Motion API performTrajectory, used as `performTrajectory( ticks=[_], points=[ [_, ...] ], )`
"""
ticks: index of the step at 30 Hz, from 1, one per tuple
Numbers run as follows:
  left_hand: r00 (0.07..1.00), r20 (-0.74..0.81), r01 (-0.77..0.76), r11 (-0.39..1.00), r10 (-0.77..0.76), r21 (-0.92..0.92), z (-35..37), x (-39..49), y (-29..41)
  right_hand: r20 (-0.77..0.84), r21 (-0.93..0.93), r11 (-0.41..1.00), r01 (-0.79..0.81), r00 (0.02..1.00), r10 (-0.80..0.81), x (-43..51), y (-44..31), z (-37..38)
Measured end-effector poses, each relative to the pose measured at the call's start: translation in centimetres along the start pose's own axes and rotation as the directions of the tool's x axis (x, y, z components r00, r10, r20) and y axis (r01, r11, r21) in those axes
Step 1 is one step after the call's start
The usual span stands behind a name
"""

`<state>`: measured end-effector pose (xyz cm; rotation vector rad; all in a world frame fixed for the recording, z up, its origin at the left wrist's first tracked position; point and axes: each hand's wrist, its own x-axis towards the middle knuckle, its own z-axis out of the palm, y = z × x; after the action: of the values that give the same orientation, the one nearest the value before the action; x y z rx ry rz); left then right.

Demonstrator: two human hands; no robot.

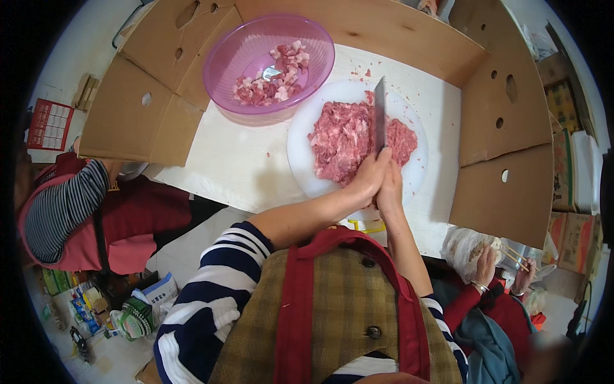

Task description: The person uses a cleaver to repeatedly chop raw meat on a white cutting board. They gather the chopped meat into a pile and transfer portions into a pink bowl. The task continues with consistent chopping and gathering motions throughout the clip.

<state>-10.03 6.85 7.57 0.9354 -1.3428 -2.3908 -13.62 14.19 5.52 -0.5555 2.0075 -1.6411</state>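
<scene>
A metal cleaver [380,115] stands edge-down in the minced meat [341,139] on a round white cutting board [300,165]. My left hand [369,176] and my right hand [390,188] come together at the near end of the blade, closed around its handle, which they hide. The larger part of the meat lies left of the blade, and a smaller, finer mound [402,140] lies to its right. At the back left, a pink translucent plastic basin [220,91] holds cubes of meat [259,91] with white fat.
Cardboard panels [412,36] wall the white tabletop [225,158] at the back and both sides. Meat scraps dot the table beyond the board. A person in a striped sleeve [72,206] is at the left; at the right, another person's hands [485,266] hold chopsticks and a plastic bag.
</scene>
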Motion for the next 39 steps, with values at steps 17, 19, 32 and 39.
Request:
performTrajectory(
  ticks=[17,19,32,39],
  points=[
    [0.99,-0.023,0.134,0.989,-0.136,-0.059,-0.8,0.0,-0.4,0.016,-0.084,0.993,-0.086,0.996,0.088,-0.2,-0.1,0.5],
    [0.998,0.059,-0.016,0.996,0.021,-0.087,-0.7,-0.1,-0.7,-0.067,-0.008,0.997,0.07,0.995,-0.071,-0.2,0.0,0.7],
    [0.905,0.23,-0.397,0.905,0.359,0.15,-2.1,-2.6,-0.2,-0.213,-0.008,0.914,0.406,0.892,-0.399,-3.4,-1.6,2.1],
    [0.998,0.067,0.007,1.0,-0.005,-0.02,-0.3,-1.8,0.2,-0.129,-0.011,1.0,-0.014,0.992,0.012,-2.1,-0.2,0.4]
  ],
)
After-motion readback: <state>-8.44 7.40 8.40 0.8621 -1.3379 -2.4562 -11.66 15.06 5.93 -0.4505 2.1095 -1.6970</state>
